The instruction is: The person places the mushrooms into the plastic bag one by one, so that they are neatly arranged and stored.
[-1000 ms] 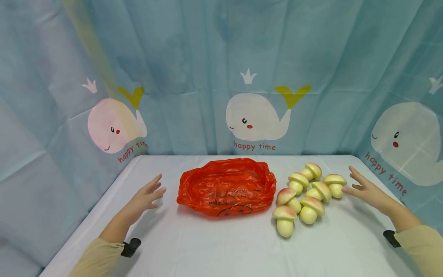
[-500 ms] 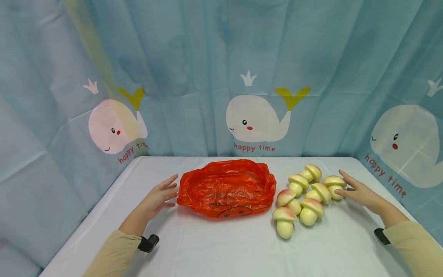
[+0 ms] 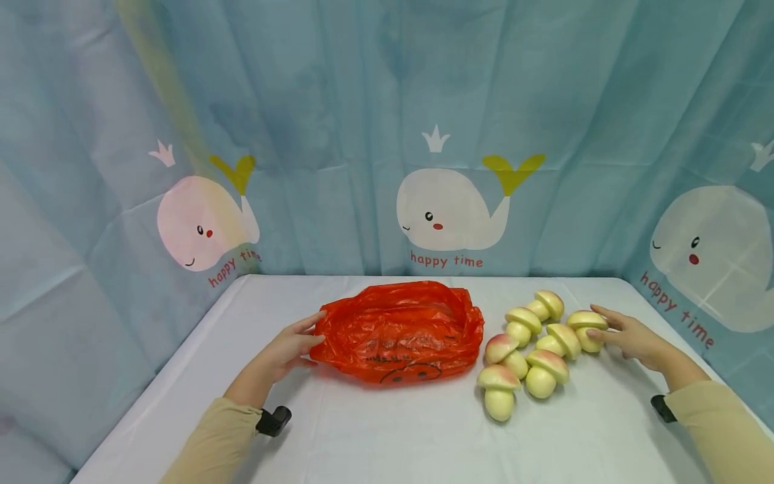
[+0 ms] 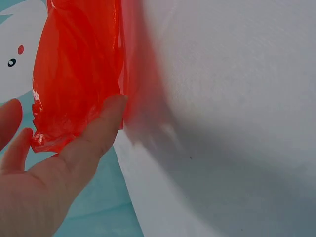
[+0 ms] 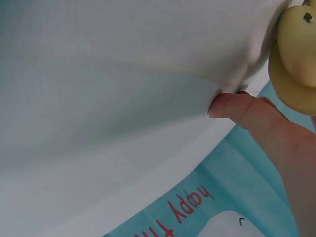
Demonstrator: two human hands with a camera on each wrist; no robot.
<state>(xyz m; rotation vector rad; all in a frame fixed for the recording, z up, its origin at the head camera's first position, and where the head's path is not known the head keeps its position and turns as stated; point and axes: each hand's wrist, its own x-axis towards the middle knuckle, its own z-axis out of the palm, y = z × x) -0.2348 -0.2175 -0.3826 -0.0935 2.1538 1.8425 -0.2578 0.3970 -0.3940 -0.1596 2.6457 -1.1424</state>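
A red plastic bag (image 3: 399, 336) lies on the white table with its mouth spread. My left hand (image 3: 284, 353) is at the bag's left edge, fingers extended along it; in the left wrist view the thumb and fingers (image 4: 101, 126) stand apart around the red film, and firm contact cannot be told. Several pale yellow toy mushrooms (image 3: 544, 373) with pinkish caps lie right of the bag. Beside the rightmost mushroom (image 3: 586, 321), my right hand (image 3: 635, 341) has its fingers spread. In the right wrist view a digit (image 5: 237, 106) shows apart from the mushroom (image 5: 298, 44).
A white cloth covers the table (image 3: 387, 437). Blue curtains (image 3: 338, 134) printed with whales surround its back and sides. A black wrist camera (image 3: 274, 421) is strapped on the left forearm, another (image 3: 663, 408) on the right.
My left hand has moved right to the bag's left edge. The right hand has moved left and slightly down, coming close beside the rightmost mushroom. Bag and mushrooms stay in place.
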